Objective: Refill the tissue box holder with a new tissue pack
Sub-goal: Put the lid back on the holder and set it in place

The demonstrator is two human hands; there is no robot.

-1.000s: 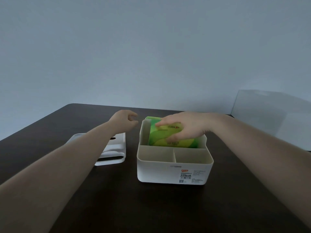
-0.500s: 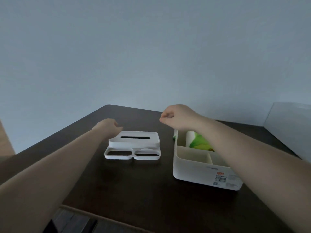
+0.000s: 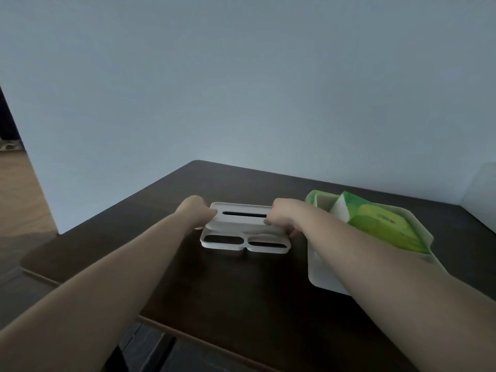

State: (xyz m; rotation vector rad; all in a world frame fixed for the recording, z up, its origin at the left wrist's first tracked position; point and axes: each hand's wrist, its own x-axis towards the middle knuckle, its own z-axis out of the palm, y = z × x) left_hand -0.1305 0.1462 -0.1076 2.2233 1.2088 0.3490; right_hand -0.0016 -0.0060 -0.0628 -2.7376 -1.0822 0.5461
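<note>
1. Lid [image 3: 243, 224]: white, with one long slot on its raised part and two oval openings along the near edge. It lies on the dark worktop [image 3: 236, 285], left of the holder [image 3: 320, 275].
2. Left hand [image 3: 193, 210]: fingers curled tight on the lid's left end.
3. Right hand [image 3: 283, 214]: fingers curled tight on the lid's right end, just beside the holder.
4. Lid's far edge looks slightly raised; whether it is off the worktop, cannot tell.
5. Holder: white open box, at the right of the worktop, partly hidden behind the right forearm.
6. Pack [image 3: 381, 226]: green tissue pack, sits inside the holder's far compartment, tilted, top showing above the rim.
7. Wall [image 3: 241, 89] plain and pale behind the worktop; wooden floor [image 3: 18, 194] visible at far left.
</note>
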